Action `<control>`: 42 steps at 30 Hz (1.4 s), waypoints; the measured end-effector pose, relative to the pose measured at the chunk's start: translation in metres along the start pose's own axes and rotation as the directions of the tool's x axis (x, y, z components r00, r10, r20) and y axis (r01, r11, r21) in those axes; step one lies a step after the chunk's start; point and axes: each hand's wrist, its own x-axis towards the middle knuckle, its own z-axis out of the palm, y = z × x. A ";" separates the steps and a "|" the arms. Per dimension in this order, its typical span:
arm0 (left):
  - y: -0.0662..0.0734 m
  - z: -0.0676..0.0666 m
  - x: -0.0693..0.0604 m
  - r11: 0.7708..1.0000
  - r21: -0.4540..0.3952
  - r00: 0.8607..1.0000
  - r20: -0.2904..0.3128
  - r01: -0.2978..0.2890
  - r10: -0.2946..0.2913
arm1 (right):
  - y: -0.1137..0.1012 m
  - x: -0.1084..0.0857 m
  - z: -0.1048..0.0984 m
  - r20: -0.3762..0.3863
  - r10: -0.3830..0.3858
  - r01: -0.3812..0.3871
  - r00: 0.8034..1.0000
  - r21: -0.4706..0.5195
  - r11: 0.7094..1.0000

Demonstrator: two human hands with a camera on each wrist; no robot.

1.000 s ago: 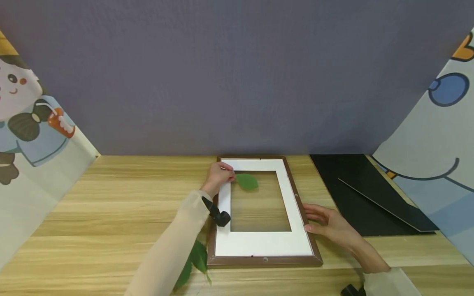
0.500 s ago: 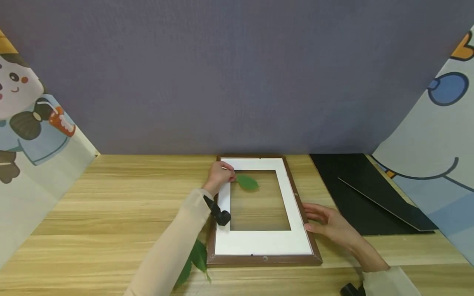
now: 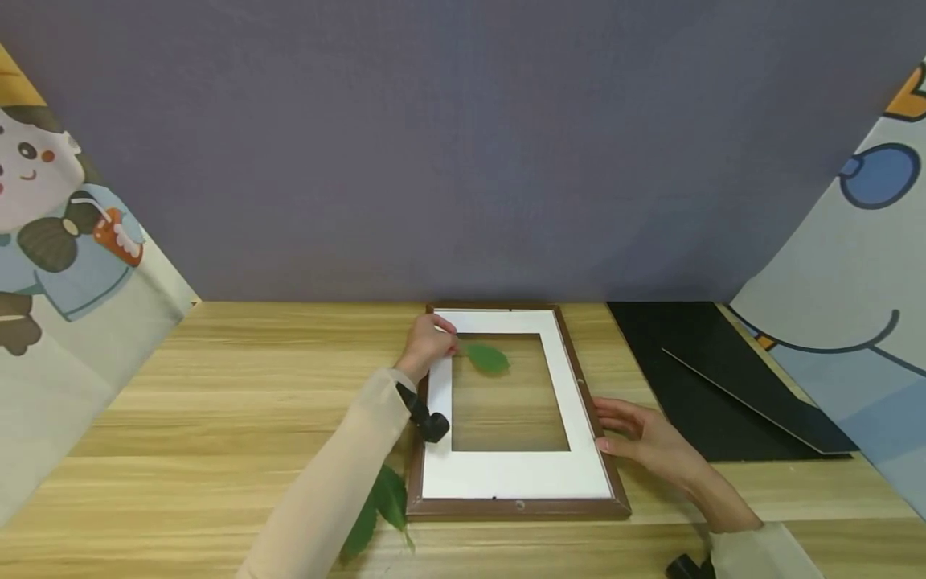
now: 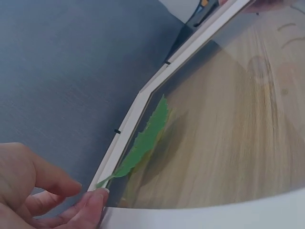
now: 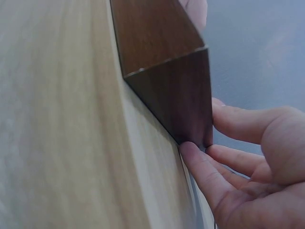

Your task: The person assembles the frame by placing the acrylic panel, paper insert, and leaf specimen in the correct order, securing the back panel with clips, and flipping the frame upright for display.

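A brown picture frame (image 3: pixel 519 508) with a white mat (image 3: pixel 515 476) around a see-through window lies on the wooden table. A green leaf (image 3: pixel 488 359) lies over the window's upper left corner; in the left wrist view the serrated leaf (image 4: pixel 145 140) slants up from the mat edge. My left hand (image 3: pixel 427 346) rests over the frame's upper left side. Its fingertips are at the leaf's stem end, with a gap between thumb and fingers. My right hand (image 3: pixel 647 438) holds the frame's right side; in the right wrist view thumb and fingers touch the brown edge (image 5: pixel 176 100).
More green leaves (image 3: pixel 379 507) lie left of the frame's lower corner, partly behind the left sleeve (image 3: pixel 340 466). Black boards (image 3: pixel 694 386), one slanting over another, lie at right. A grey back wall (image 3: pixel 463 161) rises just behind the frame.
The leaf has shifted slightly right and down from the left fingertips, showing more of its stem. The view has shifted a little; the right hand keeps its hold on the frame.
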 end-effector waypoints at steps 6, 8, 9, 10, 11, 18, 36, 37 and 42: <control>0.006 -0.006 -0.006 0.996 0.087 1.000 0.008 0.005 -0.006 | 0.000 0.000 0.000 0.001 0.014 -0.014 1.000 -0.002 1.000; 0.006 -0.009 -0.007 0.996 0.089 1.000 0.028 0.012 -0.014 | 0.000 0.000 0.001 0.000 0.022 -0.022 1.000 -0.001 1.000; 0.007 -0.010 -0.007 0.997 0.078 0.999 0.041 0.016 -0.019 | 0.000 0.000 0.001 0.000 0.021 -0.021 1.000 0.000 1.000; 0.007 -0.012 -0.008 0.997 0.068 0.998 0.053 0.022 -0.025 | 0.000 0.000 0.001 0.000 0.020 -0.020 1.000 -0.001 1.000; 0.007 -0.014 -0.008 0.998 0.054 0.998 0.065 0.024 -0.028 | 0.000 0.000 0.001 0.001 0.020 -0.020 1.000 -0.002 1.000; 0.010 -0.038 -0.015 0.999 -0.035 0.993 0.115 0.024 -0.020 | -0.001 -0.001 -0.001 -0.009 0.021 -0.021 1.000 -0.027 0.999; -0.011 -0.090 -0.040 0.986 0.164 0.978 0.199 0.022 -0.055 | -0.002 0.000 -0.001 -0.007 0.040 -0.040 0.999 -0.016 0.999; -0.011 -0.092 -0.042 0.984 0.178 0.976 0.209 0.017 -0.055 | -0.002 0.000 -0.001 -0.009 0.041 -0.041 0.999 -0.016 0.999; -0.012 -0.102 -0.055 0.972 0.234 0.962 0.266 -0.010 -0.054 | -0.001 0.000 -0.001 -0.008 0.031 -0.031 0.999 -0.029 0.999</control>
